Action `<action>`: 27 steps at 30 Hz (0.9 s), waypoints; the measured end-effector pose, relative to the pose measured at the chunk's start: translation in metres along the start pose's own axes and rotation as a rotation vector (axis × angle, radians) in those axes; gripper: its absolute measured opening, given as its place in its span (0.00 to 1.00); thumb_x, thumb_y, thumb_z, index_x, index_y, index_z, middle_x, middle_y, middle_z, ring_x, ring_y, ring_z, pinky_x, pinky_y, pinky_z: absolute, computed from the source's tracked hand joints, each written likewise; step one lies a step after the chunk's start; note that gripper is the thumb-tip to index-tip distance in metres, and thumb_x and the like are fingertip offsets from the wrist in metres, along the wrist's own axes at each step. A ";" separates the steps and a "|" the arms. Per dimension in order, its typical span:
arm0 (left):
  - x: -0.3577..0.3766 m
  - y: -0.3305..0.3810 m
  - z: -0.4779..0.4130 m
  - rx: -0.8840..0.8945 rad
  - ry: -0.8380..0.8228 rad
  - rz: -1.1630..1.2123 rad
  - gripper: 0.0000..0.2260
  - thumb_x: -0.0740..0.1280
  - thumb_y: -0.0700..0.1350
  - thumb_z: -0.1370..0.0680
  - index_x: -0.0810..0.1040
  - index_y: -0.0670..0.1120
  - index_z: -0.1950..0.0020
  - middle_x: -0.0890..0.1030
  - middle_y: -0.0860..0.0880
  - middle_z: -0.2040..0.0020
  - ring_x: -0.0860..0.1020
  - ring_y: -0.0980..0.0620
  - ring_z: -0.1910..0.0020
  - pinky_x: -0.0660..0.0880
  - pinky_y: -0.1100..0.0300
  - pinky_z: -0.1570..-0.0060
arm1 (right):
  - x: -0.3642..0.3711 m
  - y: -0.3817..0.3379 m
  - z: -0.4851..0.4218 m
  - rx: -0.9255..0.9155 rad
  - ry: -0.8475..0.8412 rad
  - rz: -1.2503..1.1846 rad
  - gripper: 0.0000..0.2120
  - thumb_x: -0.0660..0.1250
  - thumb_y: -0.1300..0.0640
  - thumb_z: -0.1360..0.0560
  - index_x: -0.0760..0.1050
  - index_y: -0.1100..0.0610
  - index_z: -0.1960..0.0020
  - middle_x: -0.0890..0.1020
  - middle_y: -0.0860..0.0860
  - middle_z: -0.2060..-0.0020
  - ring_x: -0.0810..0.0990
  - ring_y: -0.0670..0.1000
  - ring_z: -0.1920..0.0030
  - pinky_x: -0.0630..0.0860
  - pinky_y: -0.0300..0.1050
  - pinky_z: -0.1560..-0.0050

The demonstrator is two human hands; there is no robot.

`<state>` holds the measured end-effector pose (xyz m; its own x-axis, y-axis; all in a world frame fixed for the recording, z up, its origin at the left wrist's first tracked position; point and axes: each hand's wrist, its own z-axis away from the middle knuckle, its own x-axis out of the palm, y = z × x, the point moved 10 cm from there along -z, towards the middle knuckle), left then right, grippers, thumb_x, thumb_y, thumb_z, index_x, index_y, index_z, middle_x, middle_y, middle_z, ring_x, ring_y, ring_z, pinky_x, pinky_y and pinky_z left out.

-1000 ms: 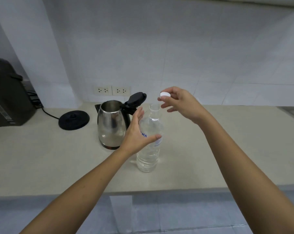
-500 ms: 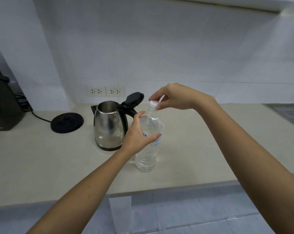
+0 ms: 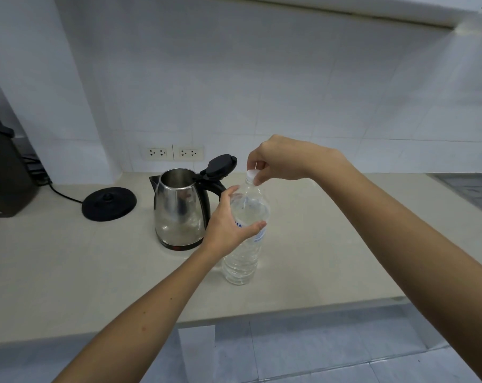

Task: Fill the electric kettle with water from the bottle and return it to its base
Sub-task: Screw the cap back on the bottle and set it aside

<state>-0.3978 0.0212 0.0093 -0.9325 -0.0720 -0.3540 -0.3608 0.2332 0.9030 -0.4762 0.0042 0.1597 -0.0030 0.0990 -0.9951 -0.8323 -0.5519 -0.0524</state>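
L hand [image 3: 228, 222] wraps water bottle [image 3: 244, 244] mid-body; R hand [image 3: 278, 161] pinches white cap [image 3: 252, 174] at bottle neck. Bottle upright on beige counter [image 3: 68, 272], just R of lid-open steel kettle [image 3: 179, 211]; base [image 3: 109, 203] L of kettle. White tiled wall behind.

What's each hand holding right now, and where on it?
The left hand wraps the water bottle around its upper body, at the label. The right hand pinches the white cap by its sides, at the bottle's mouth.

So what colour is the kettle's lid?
Black; the open lid on the kettle shows clearly in the head view.
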 end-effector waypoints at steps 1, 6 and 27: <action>0.000 0.000 0.000 -0.003 0.001 0.007 0.43 0.75 0.65 0.39 0.56 0.64 0.30 0.69 0.66 0.38 0.69 0.74 0.43 0.66 0.74 0.53 | 0.001 0.000 0.000 0.001 0.000 0.008 0.12 0.69 0.50 0.26 0.77 0.53 0.44 0.82 0.50 0.56 0.77 0.50 0.57 0.67 0.38 0.68; 0.007 -0.013 0.009 -0.011 -0.016 0.068 0.54 0.79 0.63 0.43 0.47 0.68 0.27 0.62 0.66 0.29 0.62 0.64 0.30 0.62 0.67 0.37 | -0.002 -0.002 0.005 -0.024 -0.010 0.023 0.12 0.69 0.51 0.26 0.77 0.51 0.43 0.81 0.46 0.54 0.78 0.50 0.53 0.73 0.42 0.59; 0.017 -0.034 0.015 -0.083 0.033 0.005 0.49 0.80 0.56 0.42 0.53 0.63 0.29 0.70 0.58 0.37 0.72 0.56 0.38 0.70 0.61 0.42 | 0.011 0.003 -0.006 0.047 -0.006 0.234 0.22 0.58 0.39 0.23 0.69 0.59 0.58 0.68 0.50 0.67 0.67 0.49 0.69 0.60 0.43 0.72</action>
<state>-0.4012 0.0268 -0.0310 -0.9338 -0.1033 -0.3425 -0.3551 0.1527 0.9223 -0.4752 -0.0013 0.1476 -0.2024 -0.0222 -0.9790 -0.8334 -0.5212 0.1841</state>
